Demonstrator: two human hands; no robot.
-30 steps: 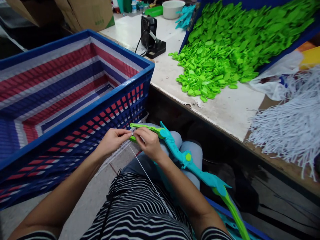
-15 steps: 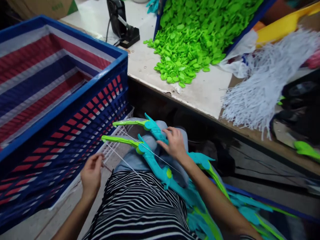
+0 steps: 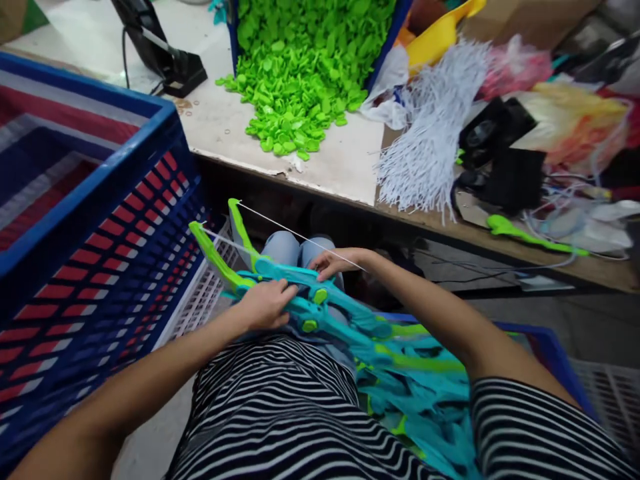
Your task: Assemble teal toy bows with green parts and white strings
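Two turquoise toy bows with green tips lie side by side across my lap. My left hand (image 3: 266,304) is closed around the nearer toy bow (image 3: 340,327), near its left limb joint. The fingers of my right hand (image 3: 333,263) close on the farther toy bow (image 3: 295,272) from its far side. A white string (image 3: 295,231) runs from the farther bow's green tip and passes over my right wrist. Part of each grip is hidden behind the fingers. More turquoise and green toy bows (image 3: 425,413) lie piled to my right.
A blue lattice crate (image 3: 165,143) with a striped liner stands at left. On the table (image 3: 330,160) are a heap of green plastic pieces (image 3: 300,100), a bundle of white strings (image 3: 430,133), a black stand (image 3: 175,73) and a green limb (image 3: 530,237). Another blue crate (image 3: 560,353) sits at right.
My left hand has come from beside the crate onto the nearer bow. Both bows have turned, with their green limbs now pointing up and away. The view has swung right.
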